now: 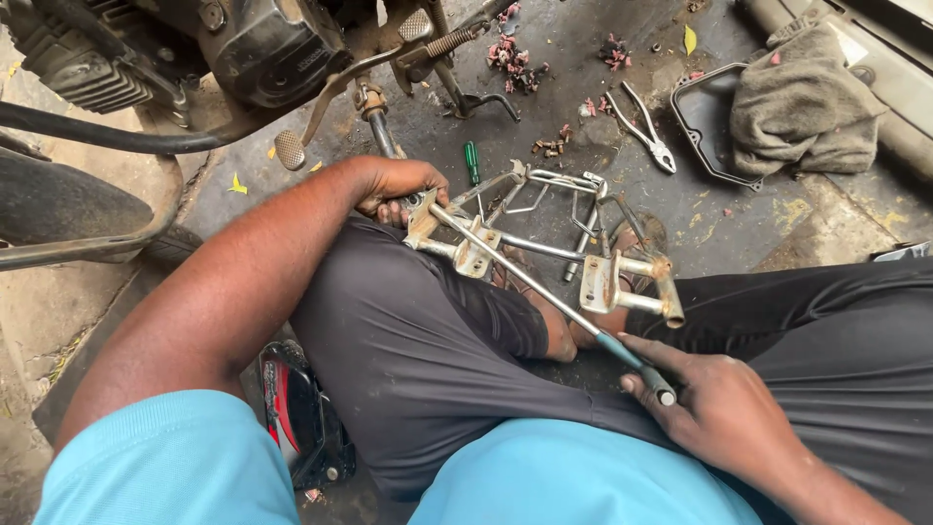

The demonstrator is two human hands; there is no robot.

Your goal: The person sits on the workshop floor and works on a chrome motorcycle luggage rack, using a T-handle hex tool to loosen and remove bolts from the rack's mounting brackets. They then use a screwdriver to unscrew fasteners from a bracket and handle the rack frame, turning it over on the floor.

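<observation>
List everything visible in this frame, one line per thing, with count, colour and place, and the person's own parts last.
metal bracket frame: one, silver with rust, across the lap
long rod tool: one, silver with a blue-grey grip, running from the frame's left end to the right hand
screwdriver: one, green handle, on the ground above the frame
pliers: one, silver, on the ground upper right
tray: one, black, upper right
rag: one, grey-brown, lying over the tray
motorcycle engine: one, black, top left
red and black part: one, lower left on the ground
left hand: gripping the frame's left end
right hand: fingers closed on the rod tool's grip
</observation>
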